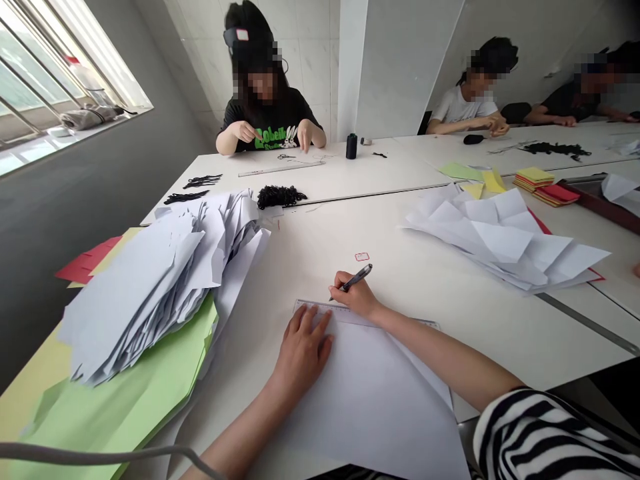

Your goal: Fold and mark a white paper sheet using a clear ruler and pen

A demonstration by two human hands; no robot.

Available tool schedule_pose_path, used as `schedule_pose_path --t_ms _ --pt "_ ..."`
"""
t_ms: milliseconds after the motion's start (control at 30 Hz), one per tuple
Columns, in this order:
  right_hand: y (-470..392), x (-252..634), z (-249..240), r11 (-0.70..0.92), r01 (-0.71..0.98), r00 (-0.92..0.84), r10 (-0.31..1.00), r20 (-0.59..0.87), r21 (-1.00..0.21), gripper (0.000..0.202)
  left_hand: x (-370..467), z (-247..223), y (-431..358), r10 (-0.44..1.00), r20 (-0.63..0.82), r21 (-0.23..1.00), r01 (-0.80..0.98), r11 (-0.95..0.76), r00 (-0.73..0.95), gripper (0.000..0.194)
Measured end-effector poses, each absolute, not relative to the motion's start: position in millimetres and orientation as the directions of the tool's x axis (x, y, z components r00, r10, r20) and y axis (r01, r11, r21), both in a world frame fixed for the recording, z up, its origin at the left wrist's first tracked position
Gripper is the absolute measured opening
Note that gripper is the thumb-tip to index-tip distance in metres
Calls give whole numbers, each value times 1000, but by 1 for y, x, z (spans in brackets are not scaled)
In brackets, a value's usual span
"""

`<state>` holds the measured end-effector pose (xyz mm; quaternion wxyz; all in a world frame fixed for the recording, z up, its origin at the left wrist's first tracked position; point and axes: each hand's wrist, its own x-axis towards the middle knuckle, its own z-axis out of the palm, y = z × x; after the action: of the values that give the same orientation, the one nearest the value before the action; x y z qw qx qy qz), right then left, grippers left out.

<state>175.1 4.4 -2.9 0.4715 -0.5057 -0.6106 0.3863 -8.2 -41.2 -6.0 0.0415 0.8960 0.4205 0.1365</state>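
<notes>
A large white sheet of paper (370, 393) lies on the table in front of me. Across its far edge rests a clear ruler (357, 315). My left hand (305, 343) is spread flat, its fingertips pressing on the ruler's left part and the palm over the paper. In my right hand (355, 295) is a dark pen (361, 273), pinched between thumb and fingers, its tip down at the ruler's far edge. The right forearm crosses over the ruler and hides some of it.
At left lie a thick pile of white paper (145, 293) and green sheets (125, 407). Folded white papers (500, 233) lie at right, near coloured paper pads (534, 179). Beyond are a black cord bundle (280, 196), a thread spool (351, 147) and several people seated. A grey cable (100, 457) crosses the lower left.
</notes>
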Motion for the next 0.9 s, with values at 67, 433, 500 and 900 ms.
schedule_pose_path --t_ms 67,433,500,900 --pt "5 177 -8 187 242 -18 982 189 -952 25 -8 -6 -41 762 212 193 738 -646 612 42" --pt "4 178 -10 176 241 -77 984 162 -954 29 -8 -7 -41 767 206 190 744 -641 608 43" --pt "4 178 -10 180 252 -77 983 166 -951 29 -8 -7 -41 767 204 186 745 -641 609 43" --pt "4 177 -9 168 289 -77 985 152 -942 27 -7 -6 -41 767 210 184 745 -641 607 43"
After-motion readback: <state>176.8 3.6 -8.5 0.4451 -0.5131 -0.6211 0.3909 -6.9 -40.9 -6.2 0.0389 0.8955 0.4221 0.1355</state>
